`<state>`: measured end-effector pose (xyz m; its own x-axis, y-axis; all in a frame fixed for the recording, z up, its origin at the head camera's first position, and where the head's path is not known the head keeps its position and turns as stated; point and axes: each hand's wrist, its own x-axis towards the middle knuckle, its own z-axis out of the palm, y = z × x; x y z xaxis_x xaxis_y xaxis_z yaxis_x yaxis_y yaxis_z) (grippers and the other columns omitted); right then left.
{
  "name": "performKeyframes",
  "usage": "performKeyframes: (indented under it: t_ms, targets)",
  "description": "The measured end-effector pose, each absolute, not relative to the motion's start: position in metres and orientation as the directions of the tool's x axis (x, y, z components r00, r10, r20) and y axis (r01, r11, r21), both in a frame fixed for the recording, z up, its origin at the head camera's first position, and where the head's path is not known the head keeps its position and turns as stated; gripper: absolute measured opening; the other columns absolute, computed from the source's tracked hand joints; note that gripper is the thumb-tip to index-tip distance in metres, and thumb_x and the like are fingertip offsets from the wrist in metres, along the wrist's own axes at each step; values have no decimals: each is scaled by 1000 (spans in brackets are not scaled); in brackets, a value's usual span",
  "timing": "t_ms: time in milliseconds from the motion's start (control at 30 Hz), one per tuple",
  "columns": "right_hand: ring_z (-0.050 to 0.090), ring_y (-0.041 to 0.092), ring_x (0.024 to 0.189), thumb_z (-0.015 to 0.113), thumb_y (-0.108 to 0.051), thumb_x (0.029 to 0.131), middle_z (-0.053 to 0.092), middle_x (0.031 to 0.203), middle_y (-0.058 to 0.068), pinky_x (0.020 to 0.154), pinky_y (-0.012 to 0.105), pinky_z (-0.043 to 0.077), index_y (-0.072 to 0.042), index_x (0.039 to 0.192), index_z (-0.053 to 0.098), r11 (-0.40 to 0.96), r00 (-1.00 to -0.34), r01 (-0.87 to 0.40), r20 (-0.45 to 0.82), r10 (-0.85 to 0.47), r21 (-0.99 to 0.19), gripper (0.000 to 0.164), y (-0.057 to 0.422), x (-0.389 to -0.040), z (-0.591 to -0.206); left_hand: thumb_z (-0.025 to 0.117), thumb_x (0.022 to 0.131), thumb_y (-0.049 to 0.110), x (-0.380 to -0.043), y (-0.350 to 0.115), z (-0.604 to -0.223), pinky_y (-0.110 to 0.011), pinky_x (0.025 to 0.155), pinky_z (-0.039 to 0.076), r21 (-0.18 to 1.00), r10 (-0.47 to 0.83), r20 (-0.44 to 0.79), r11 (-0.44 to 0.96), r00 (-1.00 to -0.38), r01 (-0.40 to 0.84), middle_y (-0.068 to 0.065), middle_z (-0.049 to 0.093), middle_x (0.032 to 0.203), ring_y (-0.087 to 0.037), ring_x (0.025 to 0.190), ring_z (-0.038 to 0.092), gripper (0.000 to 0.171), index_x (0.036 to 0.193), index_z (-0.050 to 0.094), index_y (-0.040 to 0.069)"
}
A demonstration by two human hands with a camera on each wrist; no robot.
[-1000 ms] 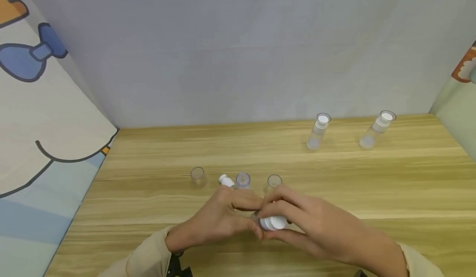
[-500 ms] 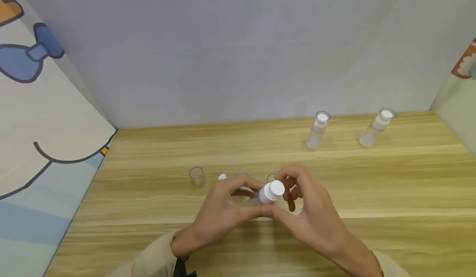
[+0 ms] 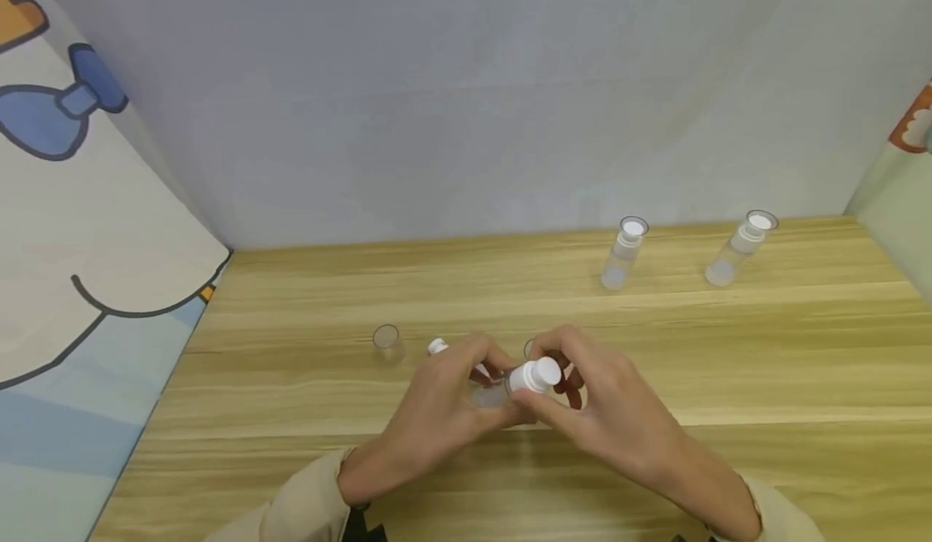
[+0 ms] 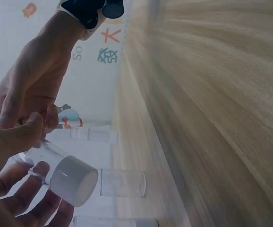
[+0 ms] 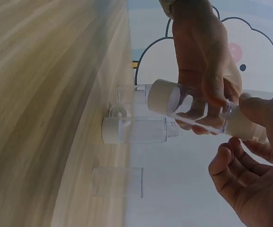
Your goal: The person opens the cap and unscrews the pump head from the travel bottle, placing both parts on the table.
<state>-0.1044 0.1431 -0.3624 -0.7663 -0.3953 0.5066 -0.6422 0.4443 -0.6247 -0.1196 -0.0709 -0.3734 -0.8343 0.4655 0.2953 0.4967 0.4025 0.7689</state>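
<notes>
A clear bottle with a white base (image 5: 162, 97) is held tilted above the table, its white top (image 3: 535, 374) pointing right. My left hand (image 3: 444, 408) grips the clear body, with thumb and fingers around it. At the other end, my right hand (image 3: 619, 404) pinches the white collar (image 5: 240, 124) between thumb and forefinger, its other fingers curled loosely beneath. Behind my left hand, a small white pump piece (image 3: 437, 346) shows in part. A second clear bottle (image 5: 143, 130), with its threaded neck bare, stands upright on the table in the right wrist view.
Two capped pump bottles, one (image 3: 622, 255) nearer the middle and the other (image 3: 735, 251) further right, stand at the back. A clear cap (image 3: 386, 346) stands left of my hands; another (image 3: 530, 348) is mostly hidden behind them. A pale cloth wall (image 3: 473, 105) closes off the table's back.
Both hands have shifted away from the table's front edge with the bottle. In the last half second the bottle has tipped slightly rightward, and my right fingers have resettled on its collar.
</notes>
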Motion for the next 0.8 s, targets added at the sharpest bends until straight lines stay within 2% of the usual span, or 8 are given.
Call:
performKeyframes:
  t_ms: [200, 400, 633, 733, 800]
  targets:
    - [56, 2, 84, 86, -11, 85, 64, 108, -9, 66, 14, 50, -18, 115, 63, 367, -658, -742, 502, -561, -562, 39, 151, -112, -357, 92, 79, 22, -122, -77, -371, -23, 86, 61, 806, 513, 208, 392, -833, 443, 8, 74, 102, -5, 95, 69, 33, 103, 69, 17]
    - [63, 6, 99, 83, -2, 86, 61, 118, -4, 81, 19, 58, -15, 121, 62, 329, -567, -804, 473, -674, -495, 42, 154, -117, -355, 90, 79, 15, -124, -81, -370, -30, 89, 62, 792, 555, 184, 404, -811, 457, 1, 78, 108, -10, 98, 71, 37, 112, 74, 10]
    - [63, 13, 113, 79, 8, 85, 59, 125, 1, 97, 15, 53, -11, 118, 61, 270, -433, -889, 485, -760, -370, 43, 151, -121, -354, 87, 82, 12, -126, -84, -370, -37, 86, 62, 764, 578, 100, 477, -810, 434, 2, 78, 104, -16, 95, 72, 29, 110, 76, 11]
    - [62, 16, 115, 79, 11, 83, 61, 126, 3, 98, 19, 54, -11, 116, 60, 268, -412, -900, 477, -776, -343, 44, 150, -121, -355, 86, 83, 12, -126, -85, -371, -37, 85, 62, 758, 584, 80, 490, -808, 430, 3, 78, 101, -19, 94, 72, 25, 107, 76, 11]
    - [61, 16, 115, 79, 10, 83, 60, 127, 3, 95, 22, 56, -13, 117, 60, 297, -436, -889, 443, -784, -349, 45, 150, -120, -355, 86, 84, 13, -127, -86, -372, -36, 85, 61, 755, 586, 73, 497, -807, 429, 3, 78, 100, -19, 95, 73, 25, 107, 76, 12]
